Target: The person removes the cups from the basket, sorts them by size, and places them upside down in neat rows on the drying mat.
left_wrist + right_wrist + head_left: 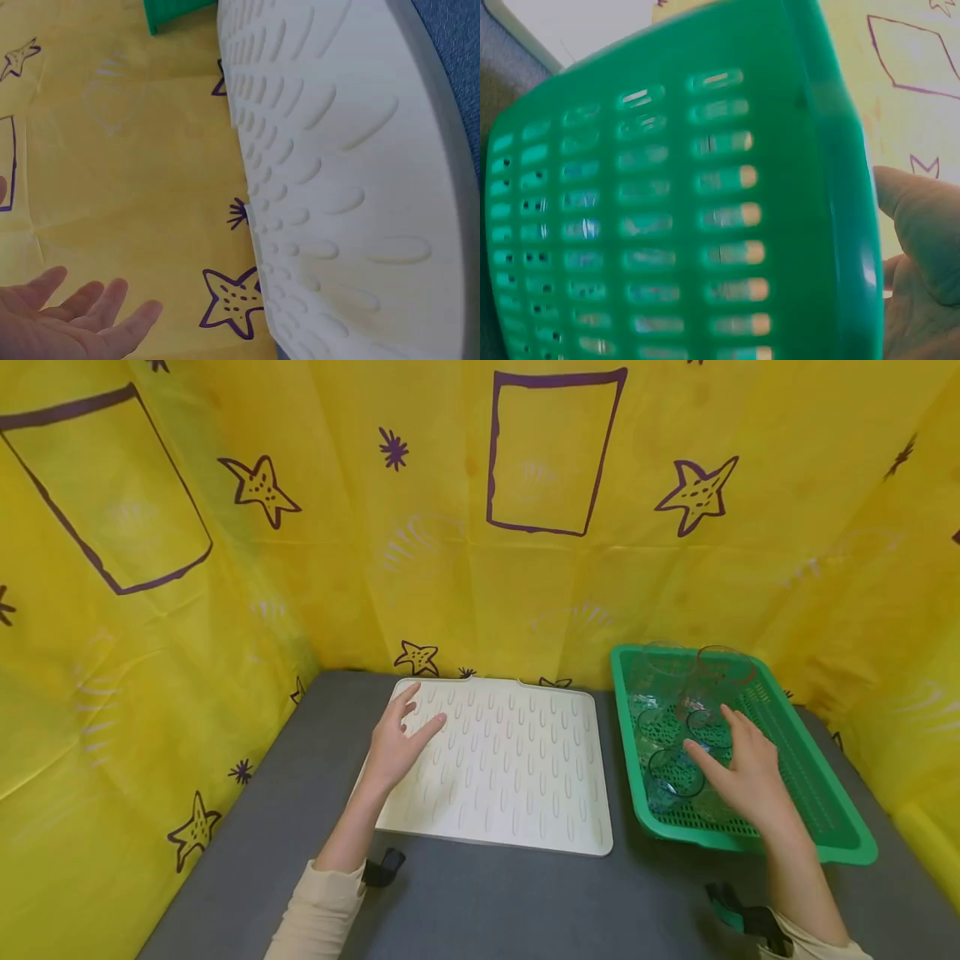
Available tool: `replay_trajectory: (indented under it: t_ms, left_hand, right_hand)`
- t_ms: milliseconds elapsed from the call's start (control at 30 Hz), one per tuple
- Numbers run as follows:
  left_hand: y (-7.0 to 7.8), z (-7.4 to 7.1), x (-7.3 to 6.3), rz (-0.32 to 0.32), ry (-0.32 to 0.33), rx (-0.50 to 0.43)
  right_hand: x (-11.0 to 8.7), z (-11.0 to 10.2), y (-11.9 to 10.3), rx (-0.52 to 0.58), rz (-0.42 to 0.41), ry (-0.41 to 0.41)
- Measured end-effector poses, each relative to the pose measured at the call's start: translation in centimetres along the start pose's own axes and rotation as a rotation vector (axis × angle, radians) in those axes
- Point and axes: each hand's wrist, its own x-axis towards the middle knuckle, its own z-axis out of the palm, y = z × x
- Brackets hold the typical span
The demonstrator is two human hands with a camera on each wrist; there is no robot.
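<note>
My left hand (393, 747) hovers over the left part of a white drying mat (510, 760), fingers and thumb spread and holding nothing. Its fingers also show at the lower left of the left wrist view, apart from the mat. Over the green plastic basket (825, 793) is my right hand (750, 772), thumb and fingers apart with nothing between them. Several clear drinking glasses stand in the basket's left part: a tall glass with a reddish rim (723, 670) at the back, a bluish glass (675, 777) nearer the front. The right wrist view shows mainly the basket's slotted wall (795, 225).
Both mat and basket rest on a grey cloth-covered table (480, 902), the basket to the mat's right. A yellow curtain (450, 602) with purple drawings hangs behind and along both sides. Each forearm wears a dark strap (384, 867).
</note>
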Motion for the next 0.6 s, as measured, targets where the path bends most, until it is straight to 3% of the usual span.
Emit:
replay_trajectory:
  t_ms: [200,600]
  left_hand:
    - [-0.4,-0.2,-0.5,-0.105,-0.047,-0.208]
    - [-1.1,0.3,-1.8,-0.218,-0.167,-0.426]
  right_hand:
    - [-0.9,-0.6,1.1,-0.028,0.017,-0.018]
    - [-2.1,-1.4,2.5,-0.195,0.071,-0.128]
